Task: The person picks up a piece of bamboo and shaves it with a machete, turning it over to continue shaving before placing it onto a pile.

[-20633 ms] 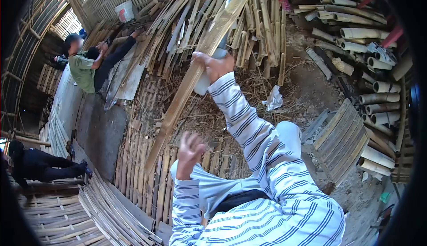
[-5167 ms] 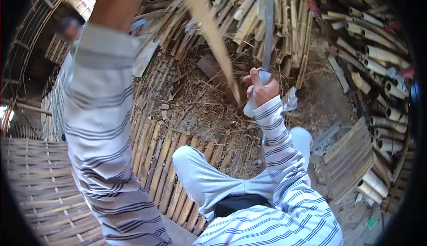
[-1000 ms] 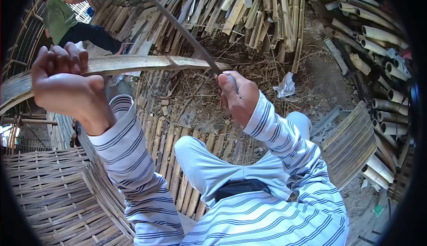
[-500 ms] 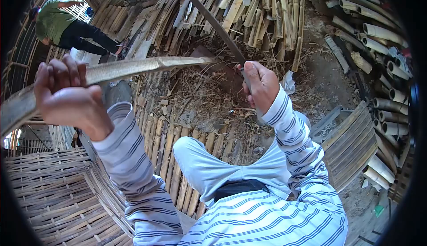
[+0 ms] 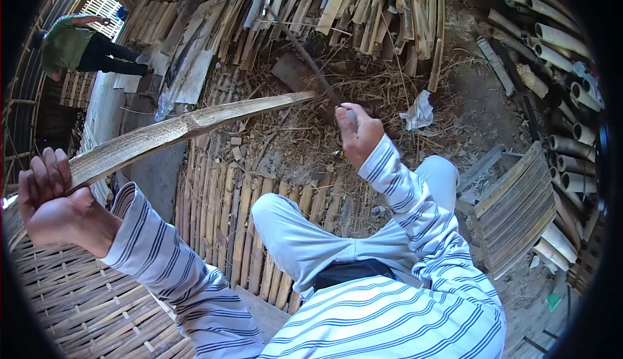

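Note:
My left hand (image 5: 61,203), at the left of the view, has its fingers wrapped round one end of a split bamboo strip (image 5: 185,125). The strip slants up across the view, and its far tip lies close to the blade of a machete (image 5: 305,57). My right hand (image 5: 360,137) grips the machete by its handle, thumb up along the grip. The long dark blade points away to the upper left, over the ground strewn with shavings.
A heap of split bamboo (image 5: 363,8) lies ahead, cut bamboo poles (image 5: 571,145) are stacked at the right. Bamboo slats (image 5: 217,210) cover the floor by my knees, a woven bamboo panel (image 5: 97,294) lies lower left. Another person (image 5: 71,47) stands bent at the upper left.
My left hand has moved left and down with the bamboo strip, which now slants more steeply. My right hand with the machete has shifted slightly left and down.

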The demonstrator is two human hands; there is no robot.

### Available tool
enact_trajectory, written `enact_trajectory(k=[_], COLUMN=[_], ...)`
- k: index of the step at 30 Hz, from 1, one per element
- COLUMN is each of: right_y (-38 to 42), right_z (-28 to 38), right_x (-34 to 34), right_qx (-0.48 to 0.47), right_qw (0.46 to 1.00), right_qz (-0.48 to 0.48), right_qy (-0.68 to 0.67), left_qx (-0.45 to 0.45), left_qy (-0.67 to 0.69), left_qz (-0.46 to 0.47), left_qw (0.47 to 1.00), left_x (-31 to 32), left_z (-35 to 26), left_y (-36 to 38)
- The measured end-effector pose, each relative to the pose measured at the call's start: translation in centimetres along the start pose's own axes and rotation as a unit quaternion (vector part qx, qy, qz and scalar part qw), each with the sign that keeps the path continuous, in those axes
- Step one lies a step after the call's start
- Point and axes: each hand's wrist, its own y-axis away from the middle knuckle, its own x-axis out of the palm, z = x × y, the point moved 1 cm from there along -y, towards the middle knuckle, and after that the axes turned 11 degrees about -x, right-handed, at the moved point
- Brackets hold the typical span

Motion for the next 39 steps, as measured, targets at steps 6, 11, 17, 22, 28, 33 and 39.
enact_trajectory(k=[6,11,17,22,28,33,39], right_y=[0.8,1.9,-1.4,-4.8,-1.2,-1.7,-2.5], right_z=[-1.4,-8.4,-7.9,-0.5,-4.8,-18.8,-7.6], right_x=[6.0,11.8,11.3,7.7,11.0,14.3,12.1], right_qx=[-0.011,0.087,0.128,-0.052,-0.006,0.2,0.077], right_qw=[0.999,0.987,0.962,0.997,0.99,0.946,0.99], right_qz=[0.022,0.106,0.193,0.01,0.114,0.127,0.078], right_qy=[-0.022,0.08,0.147,0.053,0.078,0.223,0.088], left_qx=[0.044,0.066,0.055,0.135,0.099,-0.05,0.1], left_qy=[-0.06,-0.107,-0.139,-0.277,-0.264,-0.01,-0.222], left_qz=[-0.22,-0.174,-0.224,-0.11,-0.1,0.153,-0.189], left_qw=[0.973,0.977,0.963,0.945,0.954,0.987,0.951], left_x=[6.1,4.3,3.0,2.4,1.0,-4.3,4.4], left_z=[1.3,1.3,1.1,2.2,1.4,0.4,1.6], left_y=[2.6,1.9,1.0,2.0,0.1,-2.8,2.0])
